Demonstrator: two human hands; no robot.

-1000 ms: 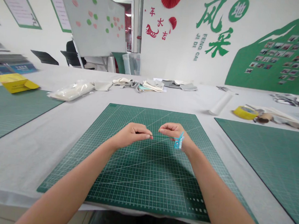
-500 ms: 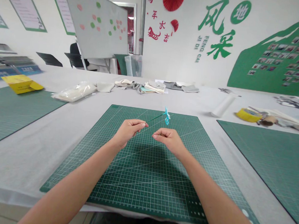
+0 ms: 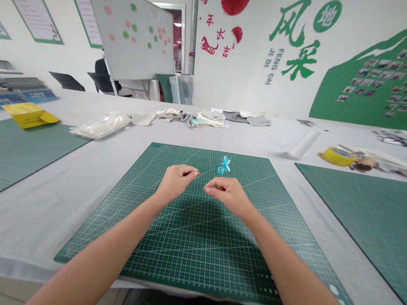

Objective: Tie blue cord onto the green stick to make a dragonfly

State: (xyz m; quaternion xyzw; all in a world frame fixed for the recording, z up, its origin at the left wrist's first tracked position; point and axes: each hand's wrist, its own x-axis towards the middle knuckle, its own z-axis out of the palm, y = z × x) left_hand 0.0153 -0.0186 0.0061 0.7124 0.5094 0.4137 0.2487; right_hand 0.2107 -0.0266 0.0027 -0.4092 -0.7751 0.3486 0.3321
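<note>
Turquoise looped ornament [image 3: 224, 165], thin stem [image 3: 209, 169] pinched in left hand [image 3: 175, 182], right hand [image 3: 230, 193] curled, grip unclear

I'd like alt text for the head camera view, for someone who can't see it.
A person's left hand pinches a thin dark stem tipped with a light-blue ornament, above a green gridded mat on a cloth-covered table. The right hand, curled, hovers close by.
</note>
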